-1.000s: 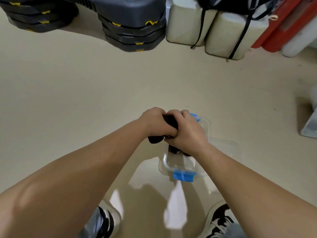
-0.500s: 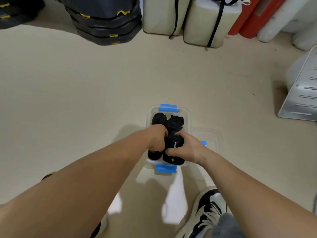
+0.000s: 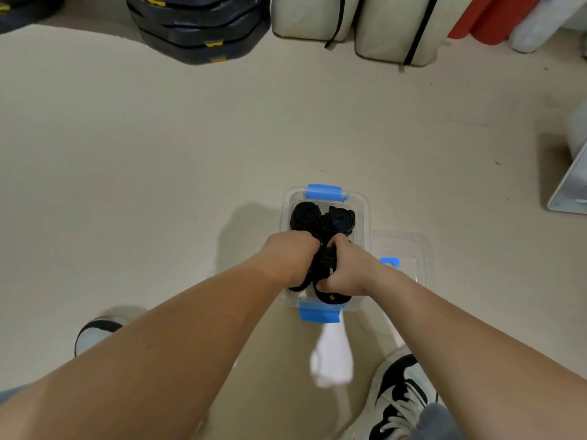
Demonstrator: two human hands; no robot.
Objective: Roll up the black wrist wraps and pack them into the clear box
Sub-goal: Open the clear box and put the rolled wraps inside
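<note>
From the head view, the clear box (image 3: pixel 362 214) sits on the floor just below the centre of the frame, with a blue latch (image 3: pixel 324 191) at its far end and another at its near end. Its lid (image 3: pixel 409 249) lies just to the right of it. Two rolled black wrist wraps stand on end in the far half of the box: the far left roll (image 3: pixel 305 217) and the far right roll (image 3: pixel 339 220), touching each other.

Both hands are down in the near half. The right hand (image 3: pixel 347 268) has its grip curled round the near right roll (image 3: pixel 332 296), whose lower end with a small yellow mark shows beneath the palm. The left hand (image 3: pixel 290 258) is bunched over the near left roll (image 3: pixel 300 285). We judge its grip to be closed on that roll too.

We expect these wraps to be light, soft and springy. A roll would loosen if let go early, so it should be held round its girth, squeezing the layers together. It can then be pressed down until its neighbours and the box wall keep it wound. The box looks thin and light and may slide under the push.

The fingertips of both hands are hidden behind knuckles and fabric. We cannot tell whether either near roll has reached the box floor or whether a tail end hangs loose. The white patch below the box is too blurred to identify.
</note>
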